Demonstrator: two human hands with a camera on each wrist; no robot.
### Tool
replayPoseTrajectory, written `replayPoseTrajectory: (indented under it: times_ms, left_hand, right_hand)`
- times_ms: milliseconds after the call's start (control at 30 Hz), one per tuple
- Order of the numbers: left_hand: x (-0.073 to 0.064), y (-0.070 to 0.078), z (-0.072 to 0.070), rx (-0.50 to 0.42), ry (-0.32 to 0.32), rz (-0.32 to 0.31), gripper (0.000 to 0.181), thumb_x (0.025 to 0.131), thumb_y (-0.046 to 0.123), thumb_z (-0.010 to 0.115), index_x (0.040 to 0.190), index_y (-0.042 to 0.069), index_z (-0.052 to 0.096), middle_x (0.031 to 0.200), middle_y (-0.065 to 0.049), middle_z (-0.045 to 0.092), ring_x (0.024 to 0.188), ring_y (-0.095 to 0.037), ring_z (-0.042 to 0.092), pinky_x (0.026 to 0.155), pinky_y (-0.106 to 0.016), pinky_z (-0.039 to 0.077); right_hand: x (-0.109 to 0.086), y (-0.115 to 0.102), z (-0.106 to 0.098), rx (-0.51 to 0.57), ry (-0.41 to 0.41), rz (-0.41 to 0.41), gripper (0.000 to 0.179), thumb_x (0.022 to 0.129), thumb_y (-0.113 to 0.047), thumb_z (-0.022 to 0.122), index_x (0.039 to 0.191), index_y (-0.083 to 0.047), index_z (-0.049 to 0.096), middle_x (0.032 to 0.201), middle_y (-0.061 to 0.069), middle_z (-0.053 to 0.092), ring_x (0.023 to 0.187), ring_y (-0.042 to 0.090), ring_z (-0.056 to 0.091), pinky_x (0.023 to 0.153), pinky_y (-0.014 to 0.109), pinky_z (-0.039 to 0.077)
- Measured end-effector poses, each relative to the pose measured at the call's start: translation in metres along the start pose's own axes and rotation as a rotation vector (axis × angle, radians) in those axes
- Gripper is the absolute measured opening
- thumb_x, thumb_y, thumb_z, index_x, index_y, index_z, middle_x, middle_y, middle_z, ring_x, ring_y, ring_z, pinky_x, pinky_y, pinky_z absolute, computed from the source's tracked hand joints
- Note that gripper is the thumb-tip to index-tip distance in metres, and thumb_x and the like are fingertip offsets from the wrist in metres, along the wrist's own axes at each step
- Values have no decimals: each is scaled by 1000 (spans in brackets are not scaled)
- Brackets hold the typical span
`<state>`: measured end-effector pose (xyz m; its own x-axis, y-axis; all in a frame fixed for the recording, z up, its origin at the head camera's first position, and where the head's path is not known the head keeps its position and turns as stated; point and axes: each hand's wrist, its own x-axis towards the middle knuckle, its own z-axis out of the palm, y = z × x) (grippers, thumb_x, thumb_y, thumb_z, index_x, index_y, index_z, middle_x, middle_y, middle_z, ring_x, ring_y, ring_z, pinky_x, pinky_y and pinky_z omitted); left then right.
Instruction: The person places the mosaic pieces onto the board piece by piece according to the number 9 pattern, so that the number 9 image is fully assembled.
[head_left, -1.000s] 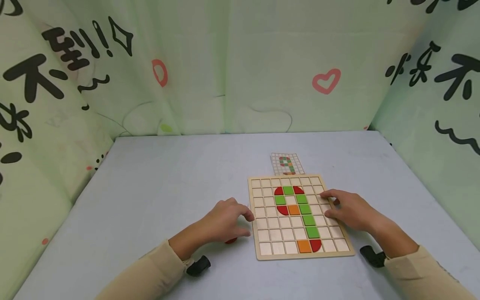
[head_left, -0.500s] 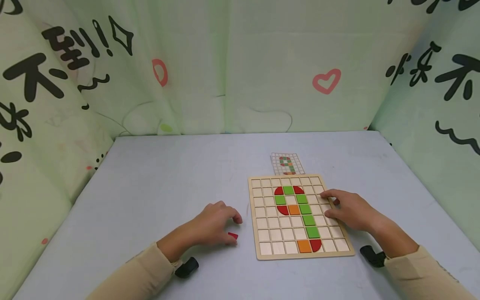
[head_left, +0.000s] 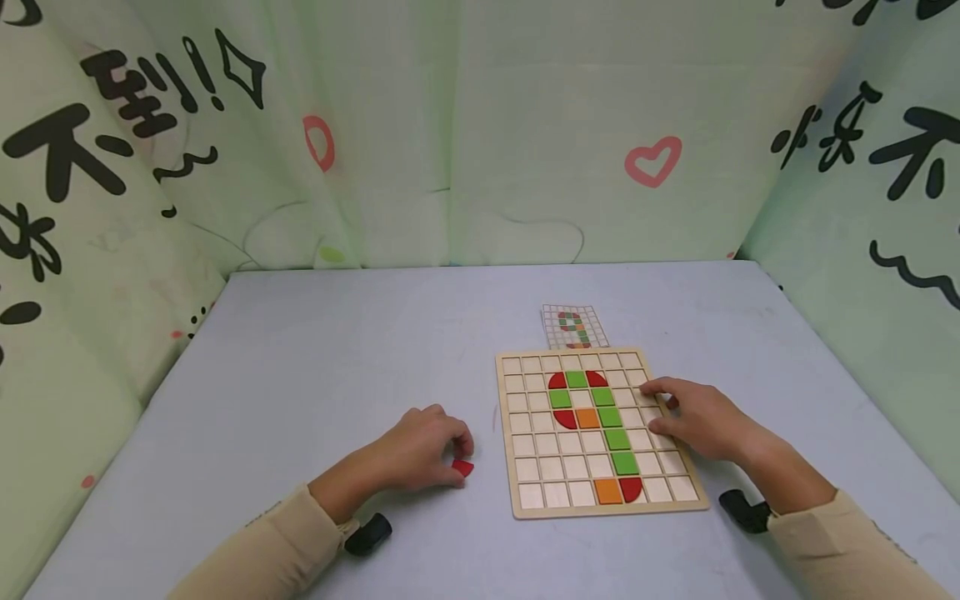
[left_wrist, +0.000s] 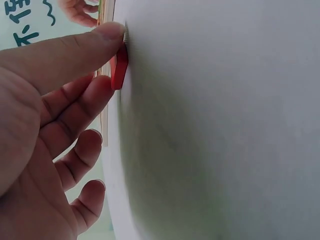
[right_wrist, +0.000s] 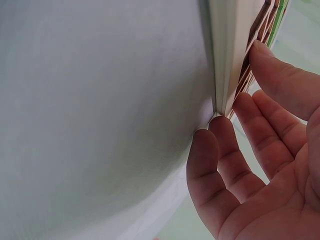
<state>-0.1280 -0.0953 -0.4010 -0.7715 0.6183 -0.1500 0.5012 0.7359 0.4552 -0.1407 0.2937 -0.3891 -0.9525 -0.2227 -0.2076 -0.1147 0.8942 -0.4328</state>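
Pinched between the thumb and fingertips of my left hand (head_left: 423, 447) is a small red tile (head_left: 462, 467), just left of the board. In the left wrist view the red tile (left_wrist: 119, 67) stands tilted, close to the tabletop, partly covered by the thumb. My right hand (head_left: 708, 421) rests on the right edge of a wooden grid board (head_left: 611, 513). In the right wrist view, its thumb lies on the top face and other fingertips touch the edge. Green, orange and red tiles (head_left: 617, 439) fill several cells, in a shape like a 9.
A small printed grid card (head_left: 574, 326) with a similar coloured pattern lies behind the board, partly covered by it. The pale table (head_left: 337, 333) is bordered at the back and sides by light green curtains (head_left: 487, 142) with black lettering.
My left hand has moved left, away from the board's left edge. Within its fingers the red tile has turned and shows more of its face. The right hand and board have stayed put.
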Motion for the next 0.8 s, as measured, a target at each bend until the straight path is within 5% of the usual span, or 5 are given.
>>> replayPoseTrajectory:
  times_ms: [400, 633, 800]
  left_hand:
    - [1, 3, -2, -30, -13, -32, 17, 82, 20, 84, 88, 24, 68, 81, 16, 54, 89, -10, 48, 79, -33, 42]
    - [2, 0, -1, 13, 61, -35, 29, 82, 22, 83, 108, 17, 71, 98, 12, 63, 101, -14, 50, 87, -37, 41]
    - [4, -1, -1, 26, 70, -59, 23, 82, 22, 84, 100, 18, 71, 90, 14, 61, 95, -13, 50, 84, -37, 42]
  right_hand:
    - [0, 0, 0, 3, -8, 6, 53, 90, -20, 74, 135, 1, 54, 117, 24, 60, 105, 40, 54, 84, 54, 48]
    - [1, -1, -1, 5, -15, 16, 54, 90, -20, 74, 136, 1, 54, 117, 24, 59, 104, 40, 54, 84, 54, 48]
    - [1, 0, 0, 6, -15, 15, 53, 90, -20, 73, 136, 1, 54, 118, 24, 59, 104, 40, 54, 84, 53, 48]
